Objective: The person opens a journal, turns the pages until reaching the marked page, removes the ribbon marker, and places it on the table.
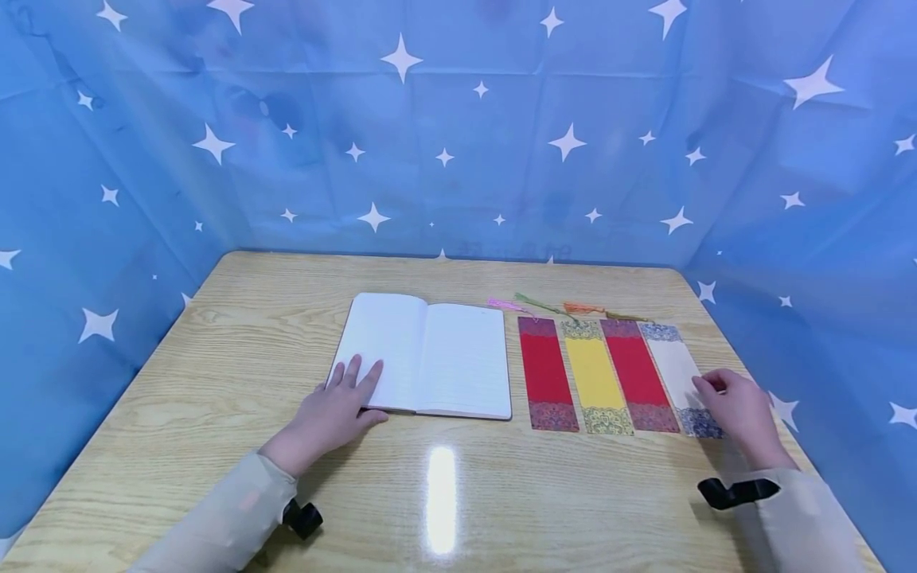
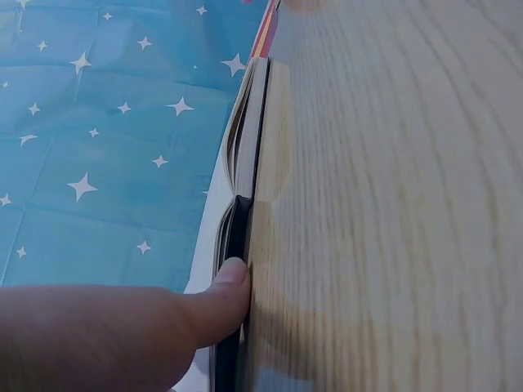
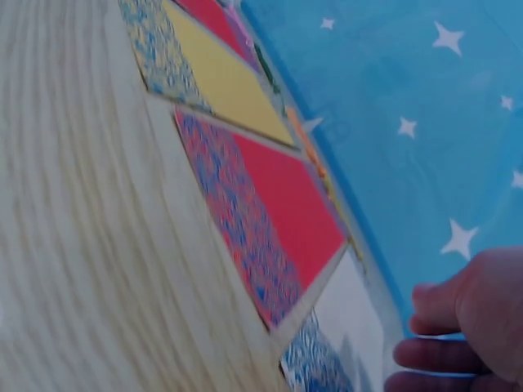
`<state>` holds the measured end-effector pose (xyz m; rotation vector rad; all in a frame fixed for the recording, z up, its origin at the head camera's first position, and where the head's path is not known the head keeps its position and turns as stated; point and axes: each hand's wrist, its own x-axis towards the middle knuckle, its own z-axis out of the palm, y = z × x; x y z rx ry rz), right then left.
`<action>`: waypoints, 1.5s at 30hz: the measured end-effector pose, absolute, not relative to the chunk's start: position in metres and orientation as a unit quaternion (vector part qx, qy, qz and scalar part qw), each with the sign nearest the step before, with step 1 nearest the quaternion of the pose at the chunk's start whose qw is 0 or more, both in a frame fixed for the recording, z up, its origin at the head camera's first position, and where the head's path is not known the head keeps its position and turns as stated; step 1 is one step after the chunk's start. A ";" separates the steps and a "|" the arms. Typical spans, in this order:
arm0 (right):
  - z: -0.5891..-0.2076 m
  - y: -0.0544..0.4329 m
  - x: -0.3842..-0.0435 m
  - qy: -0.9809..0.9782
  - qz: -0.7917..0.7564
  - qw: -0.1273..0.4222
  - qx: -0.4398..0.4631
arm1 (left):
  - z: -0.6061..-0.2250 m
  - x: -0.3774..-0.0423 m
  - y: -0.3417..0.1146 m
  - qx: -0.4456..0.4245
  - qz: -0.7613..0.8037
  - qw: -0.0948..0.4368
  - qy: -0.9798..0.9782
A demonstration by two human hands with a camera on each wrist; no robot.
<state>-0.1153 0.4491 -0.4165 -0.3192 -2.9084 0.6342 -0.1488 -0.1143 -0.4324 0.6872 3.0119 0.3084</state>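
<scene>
An open notebook [image 1: 466,362] with blank-looking pages lies flat on the table. My left hand [image 1: 333,414] rests on its left page with fingers spread, and the thumb [image 2: 227,286] lies against the near edge in the left wrist view. To the right, a row of tasselled bookmarks runs red [image 1: 548,370], yellow [image 1: 595,374], red [image 1: 640,374] and white [image 1: 672,366]. My right hand [image 1: 741,410] is at the right edge of the white bookmark, fingers loosely bent. In the right wrist view its fingers [image 3: 441,310] appear beside that bookmark, with nothing visibly pinched.
The wooden table [image 1: 544,501] has a bright light reflection near its front. Blue cloth [image 1: 494,183] with white stars hangs behind and along both sides. Pink, green [image 1: 537,302], orange [image 1: 583,309] and brownish tassels extend beyond the bookmarks' far ends.
</scene>
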 end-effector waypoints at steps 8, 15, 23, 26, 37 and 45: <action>-0.410 0.431 -0.118 -0.968 0.224 0.080 -0.081 | -0.432 -0.149 -0.117 0.282 0.002 -0.150 0.947; -0.409 0.419 -0.122 -0.966 0.235 0.072 -0.077 | -0.430 -0.147 -0.122 0.293 -0.003 -0.159 0.943; -0.405 0.403 -0.124 -0.967 0.237 0.074 -0.060 | -0.426 -0.145 -0.125 0.307 0.012 -0.165 0.937; -0.405 0.399 -0.126 -0.968 0.236 0.068 -0.050 | -0.422 -0.145 -0.126 0.310 0.035 -0.157 0.937; -0.413 0.382 -0.135 -0.969 0.236 0.068 -0.006 | -0.405 -0.153 -0.135 0.407 0.061 -0.246 0.878; -0.410 0.360 -0.138 -0.967 0.245 0.062 0.023 | -0.390 -0.156 -0.134 0.422 0.046 -0.317 0.848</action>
